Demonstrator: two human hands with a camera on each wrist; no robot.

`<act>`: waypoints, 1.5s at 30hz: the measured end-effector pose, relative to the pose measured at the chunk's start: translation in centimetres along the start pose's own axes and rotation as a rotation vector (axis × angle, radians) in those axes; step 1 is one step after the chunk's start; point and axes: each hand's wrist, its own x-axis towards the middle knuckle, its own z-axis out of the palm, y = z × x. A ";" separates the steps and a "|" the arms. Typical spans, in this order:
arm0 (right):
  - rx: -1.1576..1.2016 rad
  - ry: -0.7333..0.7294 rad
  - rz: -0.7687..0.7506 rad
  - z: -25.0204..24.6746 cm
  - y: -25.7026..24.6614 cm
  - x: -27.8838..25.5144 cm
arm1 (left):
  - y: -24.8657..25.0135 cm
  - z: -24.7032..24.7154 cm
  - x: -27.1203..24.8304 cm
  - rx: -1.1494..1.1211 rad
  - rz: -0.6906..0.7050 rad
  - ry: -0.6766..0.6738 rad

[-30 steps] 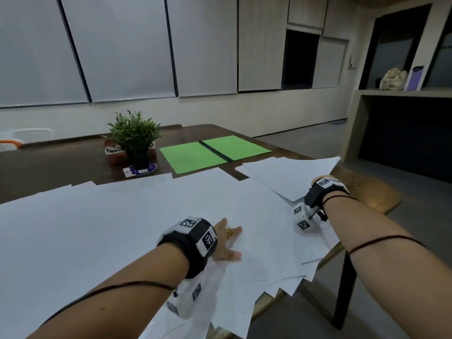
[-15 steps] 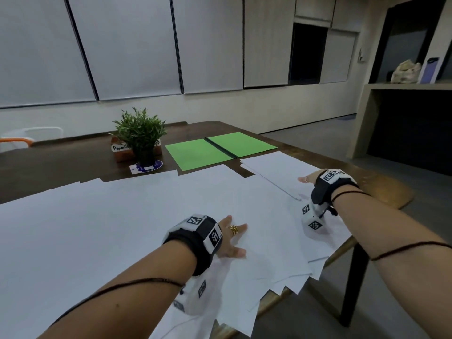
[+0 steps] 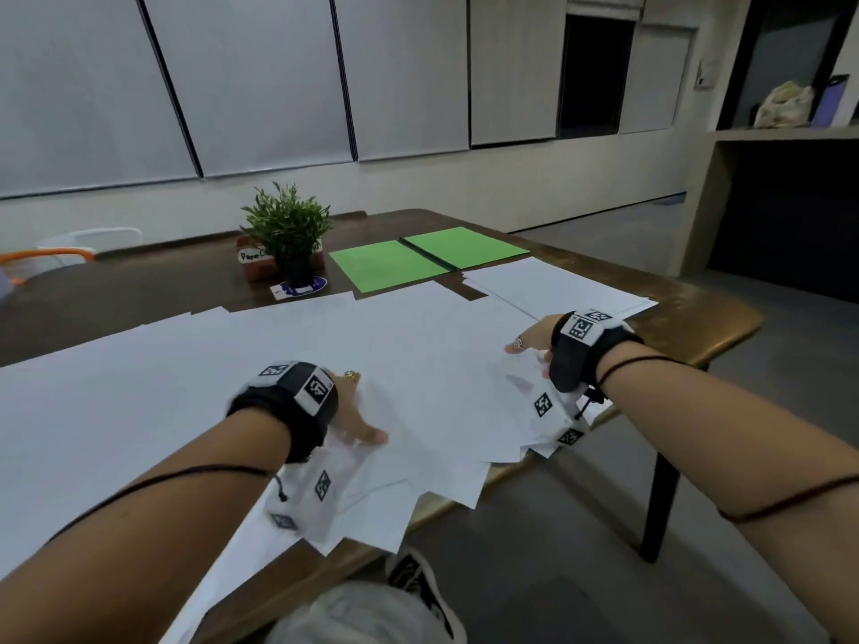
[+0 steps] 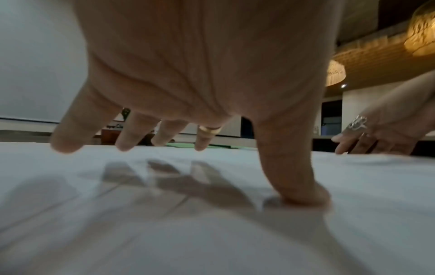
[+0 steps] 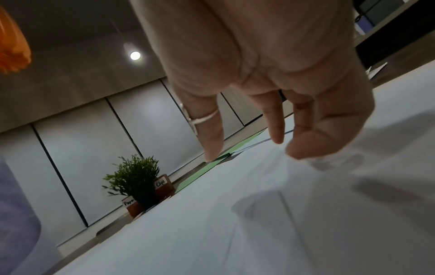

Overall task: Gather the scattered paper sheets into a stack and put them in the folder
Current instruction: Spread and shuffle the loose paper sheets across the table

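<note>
Both hands lie flat and released on the scattered white paper sheets (image 3: pixel 418 355) — left hand (image 3: pixel 355 411) pinning, right hand (image 3: pixel 532 339) probably sweeping inward.

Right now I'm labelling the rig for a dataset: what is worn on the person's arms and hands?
Both forearms are bare, each crossed by a thin dark cable. The left hand has a gold ring; the right hand a silver one. Each wrist carries a black band with a white block bearing black-and-white square markers.
</note>
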 end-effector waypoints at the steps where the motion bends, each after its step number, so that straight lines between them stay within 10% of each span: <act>1: -0.006 0.002 -0.004 0.3 -0.1 0.0 | -0.5 0.8 -0.1 0.021 -0.018 -0.026; 31: -0.049 0.054 -0.142 3.2 -3.6 -1.2 | -1.9 2.6 0.6 -0.055 0.005 0.015; 40: 0.616 0.090 -0.642 2.6 -6.4 -5.8 | -6.9 1.8 -1.0 -0.807 -0.070 0.293; 45: 0.707 0.016 -0.767 2.7 -7.6 -7.8 | -9.5 -0.2 -2.7 -1.408 0.216 0.712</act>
